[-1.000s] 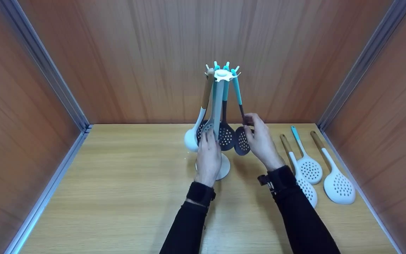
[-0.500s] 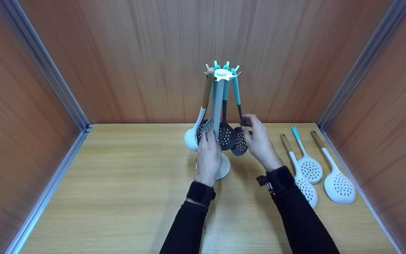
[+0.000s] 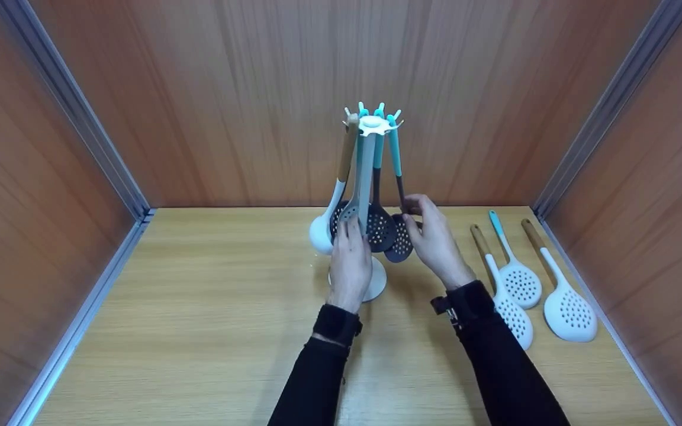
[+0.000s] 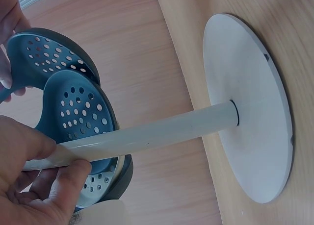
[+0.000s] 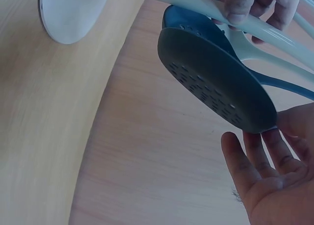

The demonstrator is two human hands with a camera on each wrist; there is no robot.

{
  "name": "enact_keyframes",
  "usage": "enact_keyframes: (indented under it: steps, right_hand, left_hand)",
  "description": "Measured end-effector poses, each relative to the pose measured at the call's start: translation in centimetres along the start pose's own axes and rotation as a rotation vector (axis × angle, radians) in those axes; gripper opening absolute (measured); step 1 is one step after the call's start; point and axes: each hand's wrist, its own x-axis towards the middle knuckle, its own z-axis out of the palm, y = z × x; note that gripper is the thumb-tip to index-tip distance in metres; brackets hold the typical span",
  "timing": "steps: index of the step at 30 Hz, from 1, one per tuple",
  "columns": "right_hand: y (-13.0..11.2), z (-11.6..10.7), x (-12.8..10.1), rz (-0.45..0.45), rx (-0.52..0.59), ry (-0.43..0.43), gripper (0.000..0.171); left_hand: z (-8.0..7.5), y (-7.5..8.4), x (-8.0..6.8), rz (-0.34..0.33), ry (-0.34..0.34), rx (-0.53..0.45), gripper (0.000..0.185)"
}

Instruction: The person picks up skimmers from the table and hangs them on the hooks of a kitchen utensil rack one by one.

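Note:
A white utensil stand (image 3: 367, 171) rises from a round base (image 3: 380, 278) on the table. My left hand (image 3: 350, 266) grips its pole low down, thumb and fingers around it in the left wrist view. On the stand's right hangs a dark skimmer (image 3: 399, 241) with a turquoise handle. My right hand (image 3: 434, 244) pinches this skimmer at the neck, just above its perforated bowl. Beside it hangs a second dark skimmer (image 3: 381, 231), its bowl overlapped by the first. A white ladle (image 3: 321, 234) with a wooden handle hangs on the left; other utensils behind the pole are partly hidden.
Three white skimmers lie on the table at the right: one with a wooden handle (image 3: 514, 322) partly under my right sleeve, a turquoise-handled one (image 3: 521, 285), and another wooden-handled one (image 3: 570, 313) near the side wall. Wood-panel walls (image 3: 258, 106) enclose the back and sides.
My right hand has shifted slightly left and down, bringing the dark skimmer closer to the pole, its bowl now against its neighbour in the head view. My left hand has stayed put.

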Motion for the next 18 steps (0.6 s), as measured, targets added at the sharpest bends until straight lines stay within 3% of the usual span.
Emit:
enact_keyframes:
  steps: [18]
  right_hand:
    - [1.1,-2.1,-0.3,0.023,-0.051,-0.056,0.033]
  left_hand:
    - [0.2,-0.1,0.1,-0.026,-0.031,-0.013,0.051]
